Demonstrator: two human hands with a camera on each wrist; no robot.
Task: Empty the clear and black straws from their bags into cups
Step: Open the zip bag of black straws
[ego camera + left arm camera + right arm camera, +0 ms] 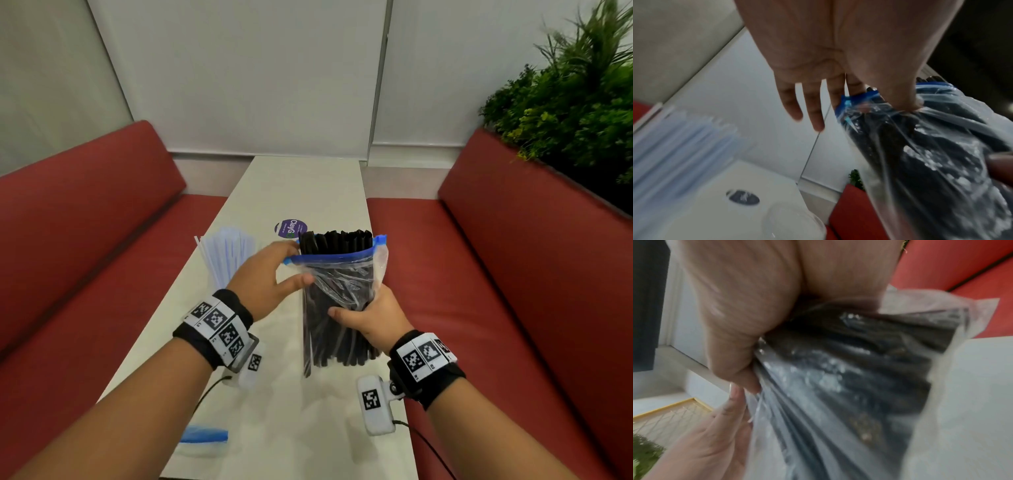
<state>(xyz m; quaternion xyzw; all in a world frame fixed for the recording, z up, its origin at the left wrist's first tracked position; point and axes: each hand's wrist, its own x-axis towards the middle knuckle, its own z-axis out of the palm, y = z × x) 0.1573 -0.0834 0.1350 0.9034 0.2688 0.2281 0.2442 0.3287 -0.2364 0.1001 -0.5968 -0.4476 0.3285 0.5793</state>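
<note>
A clear zip bag [344, 274] with a blue seal stands upright over the table, its mouth open. Black straws [335, 241] poke out of the top. My right hand [356, 313] grips the bag around its middle, bunching the plastic [859, 369]. My left hand [298, 263] pinches the bag's upper left edge, thumb [908, 104] on the front and fingers behind the seal. Clear straws [226, 257] stand upright at the left; their holder is hidden behind my left wrist. An empty clear cup [795, 222] shows low in the left wrist view.
An empty zip bag [202, 438] lies at the table's near left edge. A purple round sticker [290, 228] sits on the narrow white table [308, 185]. Red benches [85, 222] flank both sides, and a planter [575, 102] stands at the back right.
</note>
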